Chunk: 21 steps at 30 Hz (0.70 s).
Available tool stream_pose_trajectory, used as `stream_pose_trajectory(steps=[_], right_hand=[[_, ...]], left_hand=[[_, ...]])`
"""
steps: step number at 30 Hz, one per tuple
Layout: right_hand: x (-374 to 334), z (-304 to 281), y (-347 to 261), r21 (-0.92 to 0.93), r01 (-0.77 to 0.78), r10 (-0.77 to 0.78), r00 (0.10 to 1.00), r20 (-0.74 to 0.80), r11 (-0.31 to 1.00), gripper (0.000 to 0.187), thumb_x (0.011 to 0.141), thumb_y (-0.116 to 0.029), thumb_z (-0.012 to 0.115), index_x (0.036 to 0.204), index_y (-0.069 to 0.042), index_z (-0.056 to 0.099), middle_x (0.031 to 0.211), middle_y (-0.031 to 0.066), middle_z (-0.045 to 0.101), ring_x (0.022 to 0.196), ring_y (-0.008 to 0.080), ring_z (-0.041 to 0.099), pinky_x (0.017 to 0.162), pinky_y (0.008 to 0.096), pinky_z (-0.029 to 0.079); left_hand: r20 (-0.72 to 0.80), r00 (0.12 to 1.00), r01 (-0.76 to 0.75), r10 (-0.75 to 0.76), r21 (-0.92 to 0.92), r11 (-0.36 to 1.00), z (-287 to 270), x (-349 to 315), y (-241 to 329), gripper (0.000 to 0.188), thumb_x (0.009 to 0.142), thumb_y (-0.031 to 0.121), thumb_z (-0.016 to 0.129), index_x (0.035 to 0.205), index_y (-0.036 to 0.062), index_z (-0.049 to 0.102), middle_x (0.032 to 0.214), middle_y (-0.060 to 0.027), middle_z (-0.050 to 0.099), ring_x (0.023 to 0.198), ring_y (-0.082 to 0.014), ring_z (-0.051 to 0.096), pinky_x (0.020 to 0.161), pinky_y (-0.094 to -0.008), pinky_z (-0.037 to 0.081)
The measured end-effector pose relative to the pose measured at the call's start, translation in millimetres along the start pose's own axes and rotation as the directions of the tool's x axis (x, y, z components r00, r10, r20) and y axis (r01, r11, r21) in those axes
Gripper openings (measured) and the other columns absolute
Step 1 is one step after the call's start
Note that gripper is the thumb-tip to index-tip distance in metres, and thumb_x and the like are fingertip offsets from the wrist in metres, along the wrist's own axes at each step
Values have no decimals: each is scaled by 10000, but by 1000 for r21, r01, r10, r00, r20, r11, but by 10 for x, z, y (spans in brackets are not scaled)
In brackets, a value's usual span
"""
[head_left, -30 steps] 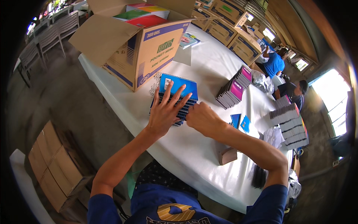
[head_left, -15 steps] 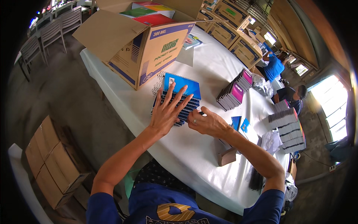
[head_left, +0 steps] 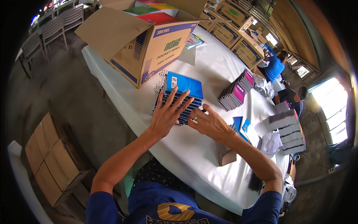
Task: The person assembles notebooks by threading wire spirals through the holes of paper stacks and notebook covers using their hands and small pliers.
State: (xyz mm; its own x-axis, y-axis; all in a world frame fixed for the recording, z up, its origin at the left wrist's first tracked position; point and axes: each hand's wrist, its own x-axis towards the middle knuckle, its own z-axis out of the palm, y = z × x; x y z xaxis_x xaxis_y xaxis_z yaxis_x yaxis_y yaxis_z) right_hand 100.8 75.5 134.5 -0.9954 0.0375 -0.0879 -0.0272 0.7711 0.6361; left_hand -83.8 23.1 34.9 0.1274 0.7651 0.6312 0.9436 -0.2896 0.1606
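Note:
A stack of blue spiral-bound notebooks [head_left: 192, 86] sits on the white-covered table in front of me. My left hand [head_left: 167, 116] lies over the stack's near left part, fingers spread across the top cover. At the near right side of the stack is my right hand [head_left: 212, 124], with a ring on one finger. Its fingers are curled and pinch a small dark thing, mostly hidden, against the notebooks' edges. To the right stand stacks of purple-covered notebooks [head_left: 238, 91]. Loose blue notebook covers [head_left: 246, 128] lie beyond my right forearm.
An open carton [head_left: 164, 48] of colourful notebooks stands at the far left of the table [head_left: 175, 164]. Taller notebook stacks [head_left: 287, 128] and crumpled white plastic [head_left: 271, 143] are at the right. Two people [head_left: 275, 67] sit farther off, beside stacked cartons [head_left: 246, 48]. A tied carton [head_left: 56, 156] lies at lower left.
The view has shifted slightly. My right hand has moved a little along the near right side of the stack, its fingers still curled. My left hand stays spread on top.

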Motion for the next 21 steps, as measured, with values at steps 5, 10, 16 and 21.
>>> stream_pose_trajectory(steps=[5, 10, 16, 21], right_hand=[[-57, 214, 34, -44, 106, -109, 991, -73, 993, 172, 775, -195, 688, 933, -134, 658, 1018, -16, 602, 1051, 142, 533, 923, 341, 423], [68, 140, -280, 19, -96, 94, 991, 94, 995, 140, 768, -174, 691, 896, -120, 677, 983, 2, 609, 1035, 172, 545, 920, 329, 420], [72, -81, -123, 20, -160, 146, 936, 321, 987, 264, 727, -173, 724, 972, -100, 661, 985, 14, 614, 1055, 175, 550, 963, 353, 409], [-49, 190, -28, -68, 76, -78, 997, -18, 995, 180, 770, -175, 677, 942, -132, 643, 1006, -12, 603, 1030, 130, 539, 968, 317, 392]], left_hand=[[-12, 1000, 6, -6, 10, 1000, 63, -4, 4, 1124, 510, 330, 889, 1493, 281, 346, 1579, 15, 243, 1458, -325, 193, 1119, -605, 251], [4, 1000, 18, -18, 16, 1000, 59, -9, 0, 1126, 519, 321, 888, 1499, 279, 336, 1574, 17, 267, 1454, -320, 217, 1117, -610, 255], [-39, 999, 7, -8, -9, 1000, 59, -44, 5, 1143, 511, 314, 888, 1505, 284, 326, 1576, 18, 264, 1454, -317, 221, 1122, -607, 250], [-36, 999, 3, -2, 10, 1000, 131, -53, -10, 1133, 526, 298, 886, 1507, 293, 319, 1587, 18, 236, 1456, -317, 216, 1126, -605, 245]])
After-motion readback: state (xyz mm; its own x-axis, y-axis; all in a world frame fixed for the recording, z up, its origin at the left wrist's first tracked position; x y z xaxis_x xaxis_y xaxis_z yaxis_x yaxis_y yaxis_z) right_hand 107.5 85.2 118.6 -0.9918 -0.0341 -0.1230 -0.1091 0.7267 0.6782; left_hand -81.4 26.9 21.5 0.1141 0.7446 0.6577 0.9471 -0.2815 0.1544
